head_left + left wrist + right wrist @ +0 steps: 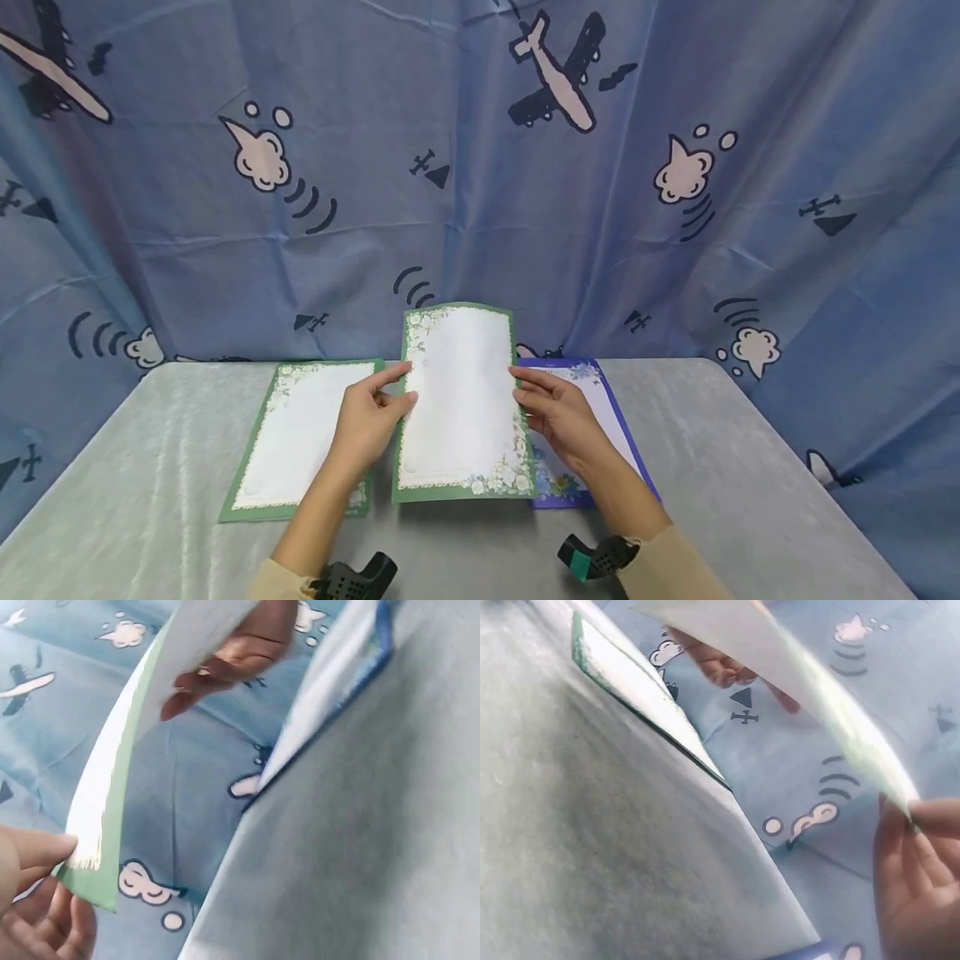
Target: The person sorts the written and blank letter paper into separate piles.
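Note:
A sheet of paper (465, 400) with a green floral border is held upright above the table, its lower edge raised and its top slightly bowed. My left hand (369, 417) pinches its left edge between thumb and fingers. On the opposite edge, my right hand (558, 417) pinches it the same way. In the left wrist view the left thumb presses near a corner of the sheet (97, 802), whose plain back faces the table. The right wrist view has the right hand (922, 877) gripping the other edge.
Left of the held sheet lies a green-bordered stack of paper (300, 433) on the pale cloth-covered table (135, 467). A purple-bordered floral paper (600, 408) lies to the right, partly behind the right hand. Behind the table hangs a blue curtain (480, 217) printed with planes.

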Demonstrator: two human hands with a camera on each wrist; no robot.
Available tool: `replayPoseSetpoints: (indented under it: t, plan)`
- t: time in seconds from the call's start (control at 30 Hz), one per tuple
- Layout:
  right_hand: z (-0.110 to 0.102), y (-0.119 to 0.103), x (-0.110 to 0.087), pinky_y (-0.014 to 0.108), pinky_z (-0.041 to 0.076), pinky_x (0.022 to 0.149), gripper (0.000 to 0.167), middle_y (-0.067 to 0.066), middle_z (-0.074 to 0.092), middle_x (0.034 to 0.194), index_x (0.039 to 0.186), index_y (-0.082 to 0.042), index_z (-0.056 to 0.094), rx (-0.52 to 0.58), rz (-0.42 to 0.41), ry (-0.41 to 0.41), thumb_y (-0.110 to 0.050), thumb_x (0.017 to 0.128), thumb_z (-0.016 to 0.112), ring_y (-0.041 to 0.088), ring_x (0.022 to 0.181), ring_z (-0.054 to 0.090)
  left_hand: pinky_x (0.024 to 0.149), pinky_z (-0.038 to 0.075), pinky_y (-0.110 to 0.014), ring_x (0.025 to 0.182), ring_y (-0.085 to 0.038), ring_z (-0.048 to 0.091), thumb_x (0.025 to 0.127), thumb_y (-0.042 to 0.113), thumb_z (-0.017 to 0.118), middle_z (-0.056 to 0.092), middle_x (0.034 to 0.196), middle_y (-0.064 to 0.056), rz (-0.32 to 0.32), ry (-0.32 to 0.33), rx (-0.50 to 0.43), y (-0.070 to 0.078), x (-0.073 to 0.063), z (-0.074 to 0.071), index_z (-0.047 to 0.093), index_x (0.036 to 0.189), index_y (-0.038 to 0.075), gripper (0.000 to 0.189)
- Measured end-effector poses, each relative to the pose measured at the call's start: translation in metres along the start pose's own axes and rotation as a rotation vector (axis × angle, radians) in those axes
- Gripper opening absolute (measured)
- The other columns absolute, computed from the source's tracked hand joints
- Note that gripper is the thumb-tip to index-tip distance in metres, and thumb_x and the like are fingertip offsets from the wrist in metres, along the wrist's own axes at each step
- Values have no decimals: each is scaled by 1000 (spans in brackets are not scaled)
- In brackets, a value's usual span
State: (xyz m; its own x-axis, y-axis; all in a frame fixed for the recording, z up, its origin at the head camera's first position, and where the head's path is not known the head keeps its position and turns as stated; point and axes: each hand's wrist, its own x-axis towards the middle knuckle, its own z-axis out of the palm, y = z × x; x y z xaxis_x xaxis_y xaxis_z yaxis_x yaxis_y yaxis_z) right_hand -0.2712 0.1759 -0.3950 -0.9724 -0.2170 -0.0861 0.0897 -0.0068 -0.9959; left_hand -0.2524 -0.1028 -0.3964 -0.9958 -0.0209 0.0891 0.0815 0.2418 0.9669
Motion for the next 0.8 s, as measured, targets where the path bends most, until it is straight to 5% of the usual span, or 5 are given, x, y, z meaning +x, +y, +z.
replayPoseSetpoints:
  t: [0.17,0.27,0.43,0.53,0.8]
  plan:
    - [17,-3,0,23,53,75,44,6,62,127,143,-9,57,-166,-49,52,-14,100,63,8,89,59,43,30,-26,44,-9,29,96,10,67,49,62,-4,65,8,122,2,-3,-21,62,140,17,44]
    - [31,-2,2,26,56,77,41,15,60,139,139,-11,61,-225,-63,56,-13,98,65,9,94,63,45,33,-26,46,-8,32,96,9,67,67,90,-12,85,-9,174,-2,-6,-39,63,139,15,43]
    - [56,-2,10,32,59,79,40,17,63,138,135,-9,65,-260,-87,30,-10,96,67,13,95,67,47,34,-27,49,-9,35,95,7,67,64,130,-19,89,-30,221,-9,-10,-70,63,138,12,44]
    - [70,-2,14,34,61,81,39,18,65,135,134,-9,66,-263,-88,21,-9,95,68,14,96,69,47,34,-27,52,-10,41,94,6,68,66,126,-20,104,-19,254,-12,-12,-84,64,137,11,44]
    - [100,3,25,33,61,76,34,18,67,131,127,-7,70,-280,-67,23,-6,93,70,15,96,71,46,33,-27,53,-12,44,93,7,70,64,66,-10,65,-4,314,-19,-20,-110,64,138,13,45]
